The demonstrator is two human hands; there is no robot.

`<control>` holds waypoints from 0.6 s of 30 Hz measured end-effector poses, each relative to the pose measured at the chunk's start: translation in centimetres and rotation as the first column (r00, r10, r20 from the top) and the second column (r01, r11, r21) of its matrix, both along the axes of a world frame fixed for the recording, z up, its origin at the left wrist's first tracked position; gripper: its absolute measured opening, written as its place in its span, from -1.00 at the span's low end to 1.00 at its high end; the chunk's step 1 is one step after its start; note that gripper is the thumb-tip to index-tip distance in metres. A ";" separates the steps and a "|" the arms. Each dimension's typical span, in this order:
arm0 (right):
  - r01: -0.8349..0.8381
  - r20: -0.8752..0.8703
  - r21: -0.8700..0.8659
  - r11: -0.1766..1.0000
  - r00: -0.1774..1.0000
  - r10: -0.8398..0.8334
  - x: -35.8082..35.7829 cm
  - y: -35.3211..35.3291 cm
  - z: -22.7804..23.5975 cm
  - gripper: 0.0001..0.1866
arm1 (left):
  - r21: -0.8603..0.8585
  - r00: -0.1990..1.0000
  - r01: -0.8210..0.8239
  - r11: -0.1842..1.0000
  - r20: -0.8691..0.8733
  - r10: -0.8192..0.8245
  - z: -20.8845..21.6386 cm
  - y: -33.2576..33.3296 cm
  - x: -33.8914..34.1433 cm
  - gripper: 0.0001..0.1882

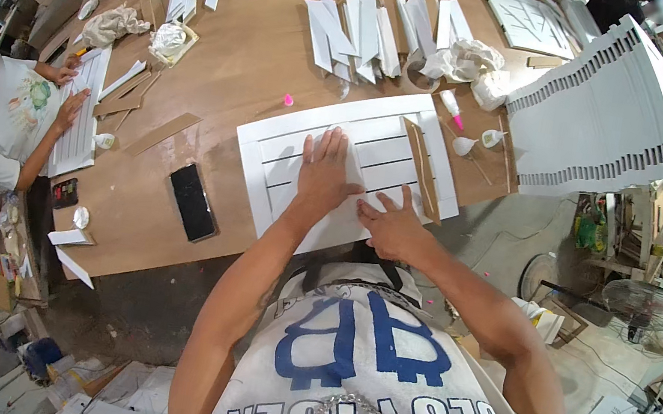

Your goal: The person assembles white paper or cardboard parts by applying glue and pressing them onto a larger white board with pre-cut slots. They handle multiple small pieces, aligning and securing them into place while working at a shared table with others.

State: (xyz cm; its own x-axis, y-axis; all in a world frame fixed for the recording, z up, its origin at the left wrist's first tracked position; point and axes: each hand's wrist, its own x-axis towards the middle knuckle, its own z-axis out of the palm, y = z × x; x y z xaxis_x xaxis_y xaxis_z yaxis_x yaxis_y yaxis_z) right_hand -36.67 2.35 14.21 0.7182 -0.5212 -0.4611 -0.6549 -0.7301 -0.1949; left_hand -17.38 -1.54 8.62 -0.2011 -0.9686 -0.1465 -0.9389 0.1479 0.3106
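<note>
A white framed panel (272,146) with dark grooves between its slats lies on the brown table in front of me. My left hand (323,175) rests palm down on its middle, fingers stretched forward and thumb out to the side. Just to its right, my right hand (393,225) touches the panel near its front edge, with thumb and index finger spread. Neither hand appears to grip anything. A narrow brown-and-white strip (421,169) lies across the slats at the panel's right side. Beyond that stands a small white tube with a pink tip (453,109).
Loose white slats (359,34) lie behind the panel, with crumpled white cloths (467,59) nearby. Notched white panels (601,120) stand stacked at right. A black phone (194,201) and a brown strip (162,134) lie leftward. A co-worker (18,105) handles another slatted panel (81,115) at far left.
</note>
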 end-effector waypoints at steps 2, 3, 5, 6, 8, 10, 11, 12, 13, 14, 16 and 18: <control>-0.018 -0.097 -0.015 1.000 0.995 0.017 0.5 0.1 0.9 -0.28 | 0.050 0.998 0.010 0.999 0.056 -0.013 0.9 -0.2 -0.4 0.28; -0.029 -0.146 -0.023 0.999 0.989 0.025 0.6 0.1 1.1 -0.28 | 0.078 0.997 0.006 0.997 0.077 -0.012 1.3 -0.3 -0.6 0.29; 0.038 -0.001 -0.063 0.997 0.999 -0.038 0.3 0.6 0.9 -0.47 | 0.134 0.994 -0.003 0.991 0.110 -0.012 1.9 -0.4 -1.2 0.31; 0.077 0.068 -0.063 0.995 0.995 -0.073 0.3 0.8 0.5 -0.54 | 0.101 0.994 0.006 0.995 0.107 -0.017 1.4 -0.3 -1.1 0.36; 0.205 0.219 0.005 0.979 0.955 -0.201 -0.3 0.7 0.4 -0.69 | 0.111 0.996 -0.015 0.994 0.090 0.005 1.2 -0.2 -1.0 0.39; 0.353 0.358 0.157 0.922 0.850 -0.386 -1.7 0.7 0.7 -0.81 | 0.075 0.998 -0.029 0.997 0.049 0.025 0.8 0.1 -1.0 0.43; 0.477 0.392 0.243 0.845 0.748 -0.535 -2.4 0.9 1.4 -0.84 | 0.095 0.998 -0.033 0.995 0.049 0.029 1.1 0.1 -1.2 0.44; 0.579 0.416 0.341 0.741 0.614 -0.671 -3.3 1.4 2.1 -0.87 | 0.114 0.998 -0.035 0.993 0.061 0.028 1.5 0.0 -1.3 0.44; 0.652 0.416 0.441 0.616 0.460 -0.785 -4.3 1.5 2.3 -0.88 | 0.135 0.997 -0.037 0.990 0.073 0.027 1.8 -0.2 -1.5 0.44; 0.665 0.484 0.443 0.602 0.388 -0.785 -5.3 1.5 1.4 -0.88 | 0.151 0.997 -0.033 0.988 0.068 0.023 2.0 -0.2 -1.6 0.45; 0.694 0.590 0.446 0.564 0.245 -0.769 -7.5 1.4 -0.7 -0.88 | 0.181 0.995 -0.032 0.983 0.094 0.015 2.6 -0.3 -1.7 0.45; 0.693 0.585 0.488 0.530 0.191 -0.788 -8.4 -0.1 -0.3 -0.89 | 0.211 0.992 -0.049 0.976 0.120 0.024 2.9 -0.6 -2.0 0.45</control>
State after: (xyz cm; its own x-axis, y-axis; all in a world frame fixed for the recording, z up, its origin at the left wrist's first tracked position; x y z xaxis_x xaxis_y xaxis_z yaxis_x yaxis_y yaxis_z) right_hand -45.10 2.27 13.89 0.0964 -0.9865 -0.1326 -0.4960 0.0679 -0.8657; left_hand -19.37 -2.12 11.50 -0.1360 -0.9188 -0.3705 -0.9740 0.0555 0.2199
